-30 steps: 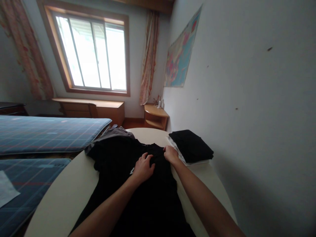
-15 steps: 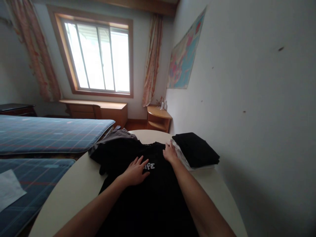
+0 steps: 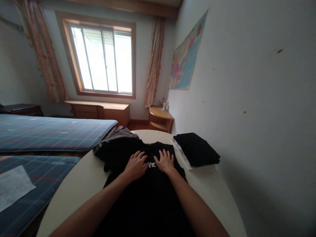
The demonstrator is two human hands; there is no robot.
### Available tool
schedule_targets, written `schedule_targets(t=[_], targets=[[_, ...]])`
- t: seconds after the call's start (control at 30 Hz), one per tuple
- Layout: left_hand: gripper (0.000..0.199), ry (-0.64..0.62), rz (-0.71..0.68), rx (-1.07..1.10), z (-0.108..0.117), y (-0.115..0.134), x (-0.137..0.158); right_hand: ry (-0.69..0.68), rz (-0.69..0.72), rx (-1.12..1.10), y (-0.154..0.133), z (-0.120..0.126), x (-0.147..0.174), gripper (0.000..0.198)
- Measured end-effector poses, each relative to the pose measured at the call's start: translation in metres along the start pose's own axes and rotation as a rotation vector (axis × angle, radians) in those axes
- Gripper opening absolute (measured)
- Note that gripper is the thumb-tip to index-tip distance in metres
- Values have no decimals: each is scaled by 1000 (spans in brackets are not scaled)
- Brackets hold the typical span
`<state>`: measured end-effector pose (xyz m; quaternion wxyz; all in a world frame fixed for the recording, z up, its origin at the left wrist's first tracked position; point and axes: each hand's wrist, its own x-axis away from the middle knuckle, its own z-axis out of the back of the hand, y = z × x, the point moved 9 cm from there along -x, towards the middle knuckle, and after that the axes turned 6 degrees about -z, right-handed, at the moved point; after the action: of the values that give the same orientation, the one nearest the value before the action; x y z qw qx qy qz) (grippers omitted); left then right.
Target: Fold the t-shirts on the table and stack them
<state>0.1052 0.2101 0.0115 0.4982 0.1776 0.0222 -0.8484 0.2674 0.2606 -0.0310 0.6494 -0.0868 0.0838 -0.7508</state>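
Observation:
A black T-shirt (image 3: pixel 148 197) with white lettering on its chest is spread over the round table, its neckline away from me. My left hand (image 3: pixel 135 166) lies flat on the chest, left of the lettering, fingers apart. On the other side of the print, my right hand (image 3: pixel 165 161) rests palm down with its fingers spread. Both hands touch the cloth and partly cover the lettering. Just right of the shirt sits a stack of folded black clothes (image 3: pixel 196 149) with white fabric under it. Grey clothing (image 3: pixel 125 133) is bunched at the shirt's far left.
The pale round table (image 3: pixel 71 184) carries the clothes. To the left are blue plaid mattresses (image 3: pixel 61 130), one with a white paper (image 3: pixel 16 186) on it. A white wall (image 3: pixel 259 148) rises close on the right. A wooden corner shelf (image 3: pixel 161 113) stands beyond the table.
My right hand has moved left from the shirt's right shoulder onto the chest beside the lettering. My left hand stays on the chest. The view has turned slightly left.

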Motion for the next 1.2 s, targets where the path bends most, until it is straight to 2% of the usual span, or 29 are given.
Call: schedule_targets(t=[0.07,0.13,0.23,0.33,0.7,1.0,1.2], targets=[[39,94,45,-108,20,-19,-15,-21,-16,-4,-1,0,-2,74],[36,130,107,-198,35,-44,-29,-40,-27,-6,-1,-2,-4,75],[33,59,153,-243,39,-77,-49,-49,-26,-3,-1,-3,-7,77],[31,-16,139,-223,33,-95,-62,-50,-13,-5,0,-4,-11,79],[35,-10,186,-194,34,-117,-92,-20,-4,17,3,-5,-14,78],[19,-16,152,-203,28,-110,-101,27,30,5,1,-3,-9,75],[34,42,266,-238,35,-123,-109,127,98,-18,-6,7,-2,71]])
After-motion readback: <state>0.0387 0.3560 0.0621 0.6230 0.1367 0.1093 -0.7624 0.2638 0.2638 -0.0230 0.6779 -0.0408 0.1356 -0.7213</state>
